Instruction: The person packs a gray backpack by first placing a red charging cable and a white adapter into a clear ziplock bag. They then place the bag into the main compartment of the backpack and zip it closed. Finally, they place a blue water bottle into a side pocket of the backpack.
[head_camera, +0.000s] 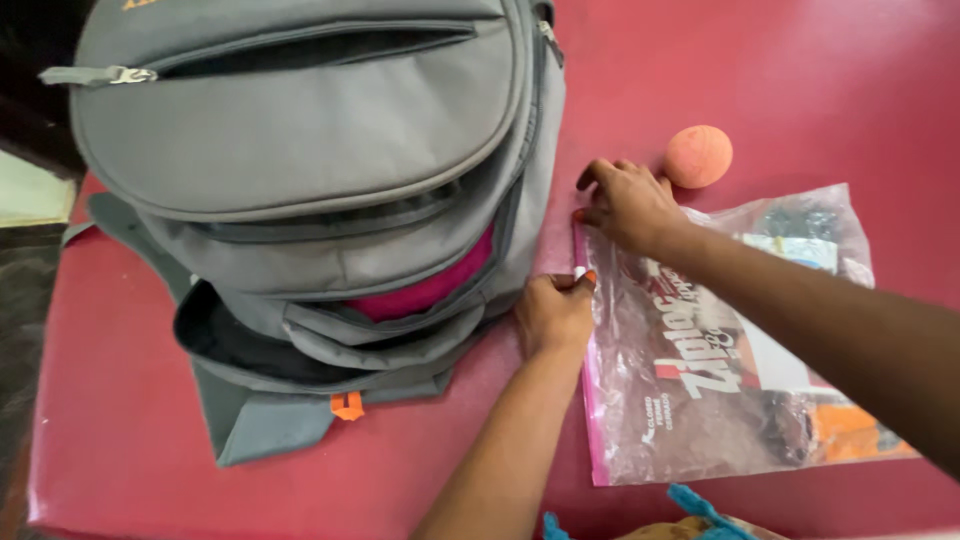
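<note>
A clear plastic zip bag (720, 390) with a pink seal strip lies flat on the red table (120, 420), with several items inside it. My left hand (553, 313) pinches the seal strip near its upper part. My right hand (628, 203) presses the bag's top corner, fingers curled on the seal. A grey backpack (300, 170) lies just left of both hands, its main compartment unzipped with pink fabric (425, 291) showing inside.
An orange-pink ball (698, 156) rests on the table just beyond my right hand. A teal and tan cloth item (690, 515) pokes in at the bottom edge. The table's left edge drops to a dark floor.
</note>
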